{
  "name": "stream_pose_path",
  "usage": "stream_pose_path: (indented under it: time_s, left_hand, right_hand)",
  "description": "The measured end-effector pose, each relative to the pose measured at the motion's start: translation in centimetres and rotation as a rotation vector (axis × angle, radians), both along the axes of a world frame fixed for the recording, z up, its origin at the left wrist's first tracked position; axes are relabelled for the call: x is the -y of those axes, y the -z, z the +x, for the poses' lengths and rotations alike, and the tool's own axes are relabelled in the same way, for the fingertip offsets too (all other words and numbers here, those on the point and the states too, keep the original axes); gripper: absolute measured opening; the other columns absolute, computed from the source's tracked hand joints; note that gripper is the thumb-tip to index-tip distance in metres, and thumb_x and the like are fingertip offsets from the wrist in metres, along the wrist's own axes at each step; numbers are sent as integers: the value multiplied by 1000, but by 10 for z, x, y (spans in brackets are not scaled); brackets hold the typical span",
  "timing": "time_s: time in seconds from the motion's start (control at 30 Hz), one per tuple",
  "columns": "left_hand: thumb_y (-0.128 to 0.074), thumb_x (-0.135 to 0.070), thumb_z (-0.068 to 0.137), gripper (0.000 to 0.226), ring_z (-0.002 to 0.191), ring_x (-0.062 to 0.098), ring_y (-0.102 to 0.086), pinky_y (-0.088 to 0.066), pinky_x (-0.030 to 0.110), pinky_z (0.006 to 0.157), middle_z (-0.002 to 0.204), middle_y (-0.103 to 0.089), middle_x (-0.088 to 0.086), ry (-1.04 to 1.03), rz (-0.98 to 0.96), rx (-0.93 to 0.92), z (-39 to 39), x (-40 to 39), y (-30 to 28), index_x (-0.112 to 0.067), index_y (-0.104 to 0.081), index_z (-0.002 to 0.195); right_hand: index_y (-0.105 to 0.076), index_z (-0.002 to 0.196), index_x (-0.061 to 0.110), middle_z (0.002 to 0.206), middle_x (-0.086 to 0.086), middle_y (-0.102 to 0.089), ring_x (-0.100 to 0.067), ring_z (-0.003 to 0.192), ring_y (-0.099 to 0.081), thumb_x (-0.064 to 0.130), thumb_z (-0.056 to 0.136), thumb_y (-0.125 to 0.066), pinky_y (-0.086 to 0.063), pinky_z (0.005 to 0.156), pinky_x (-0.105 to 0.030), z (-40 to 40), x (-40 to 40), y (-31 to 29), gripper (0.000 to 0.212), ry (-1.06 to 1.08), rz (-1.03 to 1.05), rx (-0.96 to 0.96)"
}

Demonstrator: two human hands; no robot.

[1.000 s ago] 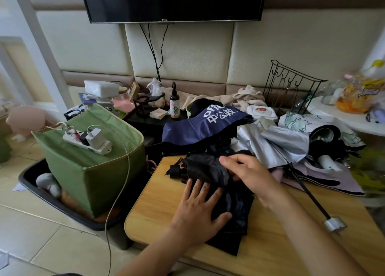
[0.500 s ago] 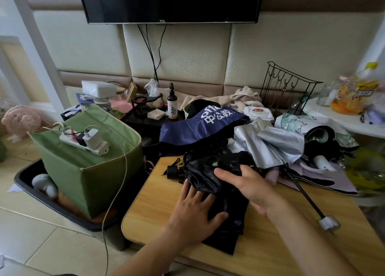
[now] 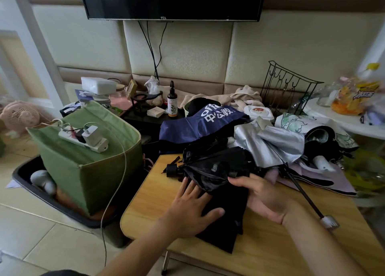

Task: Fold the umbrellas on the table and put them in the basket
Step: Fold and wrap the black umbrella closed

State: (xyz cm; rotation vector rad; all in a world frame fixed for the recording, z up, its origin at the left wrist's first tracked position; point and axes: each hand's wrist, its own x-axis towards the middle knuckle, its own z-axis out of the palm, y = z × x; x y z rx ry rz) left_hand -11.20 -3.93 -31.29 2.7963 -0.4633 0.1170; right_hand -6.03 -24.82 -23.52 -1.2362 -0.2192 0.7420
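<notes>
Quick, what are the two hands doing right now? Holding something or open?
Left hand: open, fingers spread flat, pressing the crumpled black fabric umbrella onto the light wooden table.
Right hand: fingers curled round the umbrella's canopy, gripping it.

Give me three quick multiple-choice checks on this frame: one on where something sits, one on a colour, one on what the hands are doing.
1. Where does the white power strip lie?
A. on top of the green basket
B. on the wooden table
C. on the floor tiles

2. What colour is the umbrella under both hands?
A. silver
B. navy blue
C. black

3. How does the left hand meet that umbrella?
A. it pinches the handle
B. it presses flat with fingers spread
C. it hangs clear of it

Answers:
1 A: the power strip rests across the green basket.
2 C: the black umbrella lies on the table edge; the silver umbrella and the navy umbrella lie behind.
3 B: the left hand lies open on the fabric, while the right hand grips the canopy.
</notes>
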Motion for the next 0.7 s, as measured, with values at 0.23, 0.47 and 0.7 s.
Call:
stream_pose_path:
  time_s: [0.23, 0.47, 0.7]
  left_hand:
    - [-56, -17, 93, 19, 101, 4, -61, -50, 21, 85, 108, -62, -12, -300, -415, 167, -16, -13, -34, -25, -73, 99]
    - [-66, -8, 93, 17, 94, 1, -61, -50, 14, 77, 100, -63, -14, -337, -752, 225, -18, -3, -49, -23, -68, 98]
    - [-63, -22, 97, 12, 97, -1, -60, -53, 21, 83, 107, -64, -9, -419, -827, 86, -15, -5, -48, -25, -67, 107]
  right_hand:
    - [-61, 135, -3, 135, -20, -66, -31, 127, -63, 12, 92, -71, -45, 110, -43, -2, -9, 5, 47, 17, 9, -68]
    - [-70, 126, -1, 132, -21, -67, -34, 127, -63, 8, 95, -63, -49, 108, -40, -8, -13, 3, 33, 13, 49, -5]
    - [-59, 140, 2, 143, -18, -60, -29, 136, -56, 22, 106, -51, -38, 116, -43, -8, -7, 1, 40, -68, 54, 16]
